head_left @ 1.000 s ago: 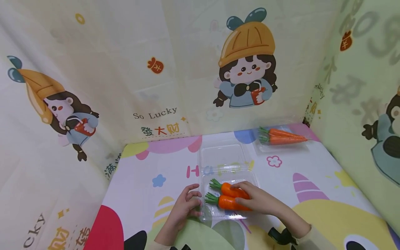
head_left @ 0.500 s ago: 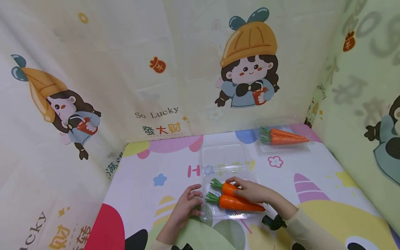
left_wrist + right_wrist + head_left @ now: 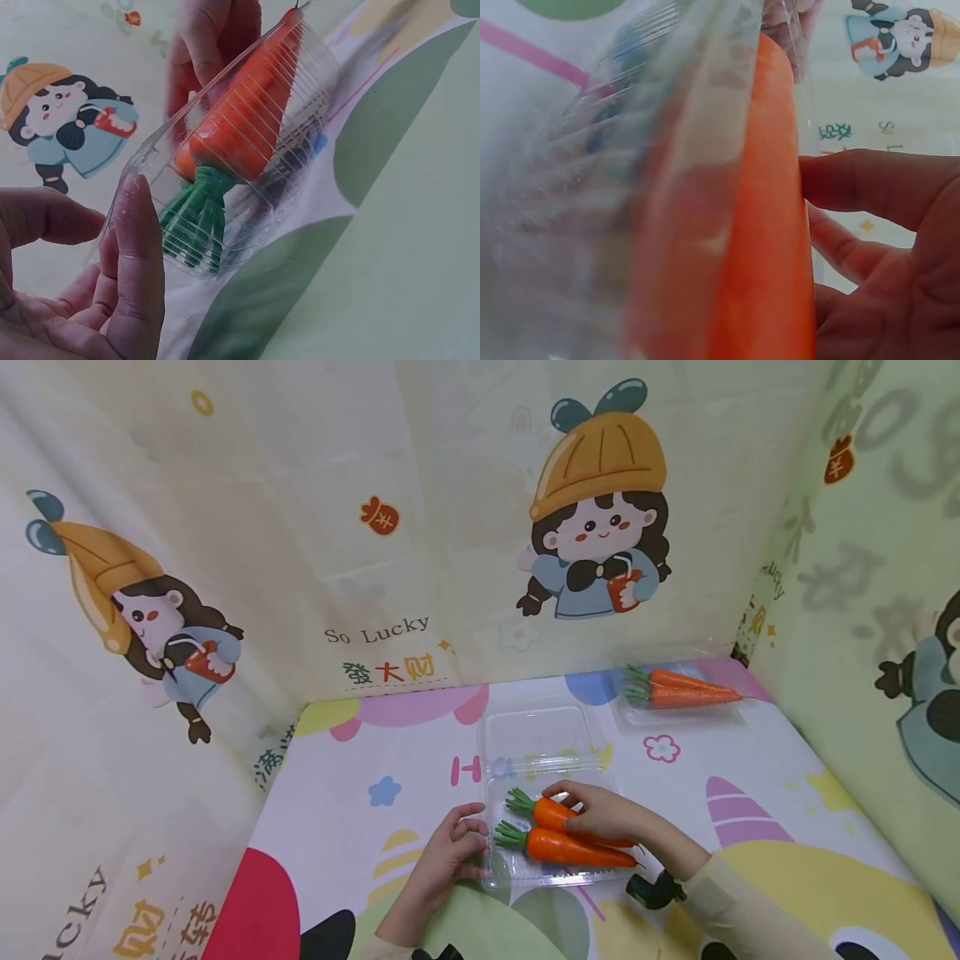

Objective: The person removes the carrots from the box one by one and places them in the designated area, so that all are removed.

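Two orange carrots with green tops lie side by side in an opened clear plastic clamshell box [image 3: 498, 868]. The front carrot [image 3: 558, 847] has its thin tip over the box's right edge; the back carrot [image 3: 551, 814] is partly covered by my right hand [image 3: 611, 818]. That hand holds the back carrot from above, thumb on the near side and fingers on the far side. At the box's left edge, my left hand [image 3: 447, 852] pinches the rim; in the left wrist view its fingertips [image 3: 135, 217] meet the clear wall. A carrot [image 3: 769, 225] fills the right wrist view's middle.
Behind the box's base its clear lid [image 3: 534, 731] lies folded back flat. A second clear box with carrots [image 3: 678, 689] stands at the back right, near the wall. Patterned cloth covers the table [image 3: 337, 777], and printed curtains [image 3: 450, 552] enclose its back and sides.
My right hand has moved back off the front carrot and onto the back one. The front carrot's tip is now uncovered, and more of the back carrot's lower end shows. The left hand stays put.
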Demonstrator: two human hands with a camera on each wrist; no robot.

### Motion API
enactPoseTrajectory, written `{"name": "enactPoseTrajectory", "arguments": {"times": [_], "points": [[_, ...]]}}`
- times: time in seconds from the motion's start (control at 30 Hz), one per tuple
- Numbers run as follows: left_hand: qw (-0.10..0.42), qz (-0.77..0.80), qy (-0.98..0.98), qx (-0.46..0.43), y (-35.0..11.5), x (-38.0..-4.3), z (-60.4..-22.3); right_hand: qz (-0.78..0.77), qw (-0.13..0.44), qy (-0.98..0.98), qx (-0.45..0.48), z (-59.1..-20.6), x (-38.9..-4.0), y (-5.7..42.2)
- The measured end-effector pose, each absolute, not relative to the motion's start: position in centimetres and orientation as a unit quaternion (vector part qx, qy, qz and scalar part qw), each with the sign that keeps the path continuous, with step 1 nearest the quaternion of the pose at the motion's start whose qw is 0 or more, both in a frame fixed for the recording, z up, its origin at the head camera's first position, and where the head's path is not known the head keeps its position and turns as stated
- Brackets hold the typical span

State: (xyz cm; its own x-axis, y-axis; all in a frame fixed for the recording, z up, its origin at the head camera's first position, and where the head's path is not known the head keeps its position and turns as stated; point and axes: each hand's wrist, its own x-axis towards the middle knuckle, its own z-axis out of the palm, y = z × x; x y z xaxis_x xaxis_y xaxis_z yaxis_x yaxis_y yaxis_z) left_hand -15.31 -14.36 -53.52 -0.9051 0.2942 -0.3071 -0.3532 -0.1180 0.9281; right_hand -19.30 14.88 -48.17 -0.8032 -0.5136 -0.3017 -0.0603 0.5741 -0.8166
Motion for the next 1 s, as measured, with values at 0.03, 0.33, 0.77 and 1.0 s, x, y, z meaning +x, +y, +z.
{"name": "enactPoseTrajectory", "arguments": {"times": [0.03, 0.33, 0.77, 1.0], "points": [[0.217, 0.748, 0.627, -0.023, -14.4, -15.3, -53.5, -0.430, 0.263, 0.847, -0.169, -48.1, -19.3, 14.9], [0.212, 0.752, 0.624, -0.021, -14.3, -15.3, -53.9, -0.468, 0.271, 0.825, -0.164, -47.8, -19.5, 15.4], [0.212, 0.750, 0.626, -0.022, -14.3, -15.2, -53.9, -0.606, 0.323, 0.717, -0.118, -47.3, -20.3, 16.7], [0.210, 0.750, 0.626, -0.026, -14.3, -15.1, -54.0, -0.664, 0.314, 0.676, -0.062, -47.6, -20.4, 17.4]]}}
